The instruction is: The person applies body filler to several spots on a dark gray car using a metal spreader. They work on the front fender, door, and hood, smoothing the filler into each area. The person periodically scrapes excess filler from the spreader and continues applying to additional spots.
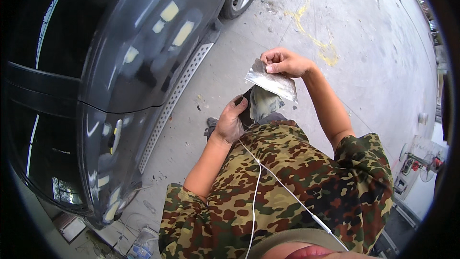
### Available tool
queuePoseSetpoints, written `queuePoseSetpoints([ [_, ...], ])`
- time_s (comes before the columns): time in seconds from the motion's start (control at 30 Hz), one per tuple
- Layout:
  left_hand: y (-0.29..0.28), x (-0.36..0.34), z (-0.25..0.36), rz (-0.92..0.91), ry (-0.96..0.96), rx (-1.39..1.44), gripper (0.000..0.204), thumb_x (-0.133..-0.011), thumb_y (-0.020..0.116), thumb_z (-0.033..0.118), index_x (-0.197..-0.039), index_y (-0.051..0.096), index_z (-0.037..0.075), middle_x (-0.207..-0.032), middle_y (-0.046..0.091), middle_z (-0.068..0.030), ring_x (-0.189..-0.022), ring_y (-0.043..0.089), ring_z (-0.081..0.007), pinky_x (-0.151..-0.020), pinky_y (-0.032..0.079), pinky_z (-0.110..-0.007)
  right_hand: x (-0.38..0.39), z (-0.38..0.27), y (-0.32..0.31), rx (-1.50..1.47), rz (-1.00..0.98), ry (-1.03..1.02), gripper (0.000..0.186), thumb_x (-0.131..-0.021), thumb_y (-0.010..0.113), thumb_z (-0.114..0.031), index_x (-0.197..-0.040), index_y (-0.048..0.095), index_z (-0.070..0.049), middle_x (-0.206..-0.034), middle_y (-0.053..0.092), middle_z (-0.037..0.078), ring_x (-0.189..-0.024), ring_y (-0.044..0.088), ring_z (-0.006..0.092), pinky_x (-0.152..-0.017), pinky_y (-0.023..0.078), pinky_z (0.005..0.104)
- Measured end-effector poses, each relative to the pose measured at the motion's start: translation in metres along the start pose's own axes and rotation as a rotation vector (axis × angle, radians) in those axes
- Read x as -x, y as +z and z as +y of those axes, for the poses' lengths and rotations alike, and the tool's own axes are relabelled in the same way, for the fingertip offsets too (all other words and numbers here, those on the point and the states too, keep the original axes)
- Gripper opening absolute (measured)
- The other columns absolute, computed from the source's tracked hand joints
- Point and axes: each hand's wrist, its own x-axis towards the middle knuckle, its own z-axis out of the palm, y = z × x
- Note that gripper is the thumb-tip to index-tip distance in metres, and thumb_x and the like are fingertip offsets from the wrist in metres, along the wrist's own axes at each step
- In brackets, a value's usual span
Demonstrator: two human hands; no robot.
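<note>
Beyond a camouflage shirt (287,177) and white cord (258,162), a metal spreader (273,83) overlaps a paste-smeared board (246,110).
The left hand (230,122) grips the dark board near the waist, thumb along its edge, other fingers partly hidden; pale, yellowish-grey paste (263,101) lies on it in uneven streaks. Above it, the right hand (286,63) pinches the spreader by its upper edge: a thin, flat, tilted sheet, dull brownish near the thumb, bright and whitish lower down. Whether it touches the paste, I cannot tell. Farther left stands a dark car (127,84) with pale patches (183,33).
</note>
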Motion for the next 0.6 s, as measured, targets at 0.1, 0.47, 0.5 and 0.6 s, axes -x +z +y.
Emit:
queuePoseSetpoints([
  [0.1,-0.017,0.004,0.001,0.101,0.007,-0.029,0.040,-0.107,0.057,0.018,-0.136,0.050,-0.009,-0.130,0.065,-0.0175,-0.115,0.068,-0.0262,-0.100,0.056,-0.042,-0.006,0.000,-0.007,0.097,-0.021,0.023,0.023,-0.100,0.070,-0.020,-0.089,0.055,-0.007,-0.078,0.052,-0.010,-0.073,0.044,0.0007,-0.063,0.038,0.0230],
  [0.47,-0.019,0.043,0.022,0.088,0.311,-0.026,0.039,-0.107,0.055,0.015,-0.140,0.051,-0.006,-0.135,0.064,-0.0183,-0.120,0.066,-0.0299,-0.107,0.052,-0.045,0.010,-0.003,-0.009,0.358,0.086,0.253,0.016,-0.100,0.069,-0.019,-0.096,0.064,-0.004,-0.080,0.056,-0.007,-0.075,0.049,0.0029,-0.063,0.041,0.0245],
  [0.5,-0.015,0.047,0.026,0.117,0.389,-0.094,0.040,-0.107,0.055,0.014,-0.141,0.051,-0.007,-0.136,0.063,-0.0179,-0.123,0.064,-0.0296,-0.108,0.051,-0.044,0.012,0.001,-0.001,0.315,0.330,0.327,0.023,-0.100,0.069,-0.026,-0.113,0.066,-0.007,-0.093,0.062,-0.004,-0.083,0.056,0.0048,-0.070,0.049,0.0252],
  [0.6,-0.007,0.050,0.031,0.177,0.590,-0.261,0.043,-0.108,0.054,0.014,-0.145,0.048,-0.007,-0.139,0.061,-0.0163,-0.128,0.060,-0.0280,-0.113,0.046,-0.042,0.014,0.015,0.032,0.044,0.695,0.141,0.029,-0.102,0.064,-0.022,-0.125,0.065,-0.004,-0.103,0.067,0.001,-0.092,0.064,0.0085,-0.078,0.057,0.0302],
])
